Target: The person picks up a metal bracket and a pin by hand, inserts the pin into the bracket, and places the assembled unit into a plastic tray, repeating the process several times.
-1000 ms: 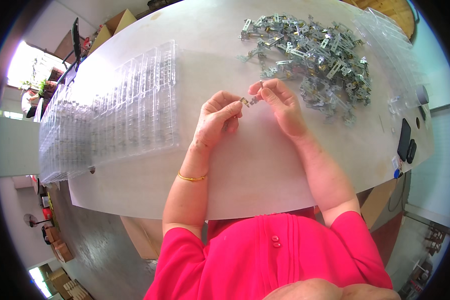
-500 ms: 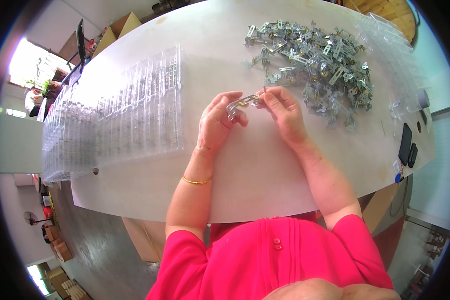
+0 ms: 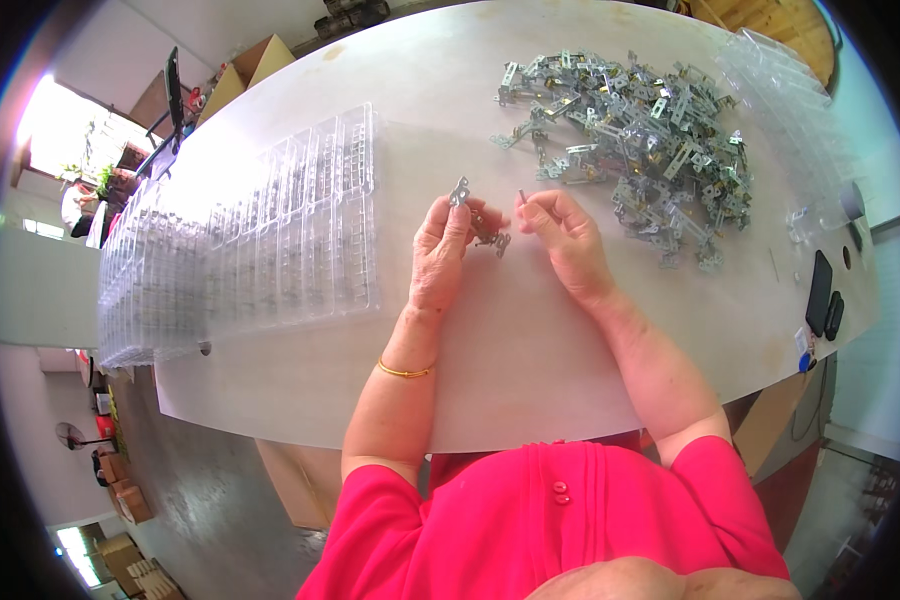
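Over the near middle of the table, my left hand [image 3: 440, 255] is closed around a small stamped metal bracket [image 3: 459, 191]. One silvery end rises above my thumb, and more metal with a brass-coloured part pokes out beside my fingers; whether it is all one piece I cannot tell. A short gap away, my right hand [image 3: 568, 245] pinches a thin short rod [image 3: 521, 197] between thumb and fingertips, its tip pointing up and away. Most of the rod is hidden in the fingers. Beyond my right hand lies a heap of similar metal brackets [image 3: 670, 155].
Clear plastic trays [image 3: 345, 250] holding rows of metal parts are stacked at the left. More clear trays [image 3: 785, 120] lie at the far right. Near the right edge are a black phone [image 3: 819, 292], a small black object [image 3: 833, 315] and a blue tag [image 3: 805, 362].
My hands have moved apart. The bracket, earlier stretched between both hands, has turned upright in my left hand, while my right hand has drawn back with the thin rod.
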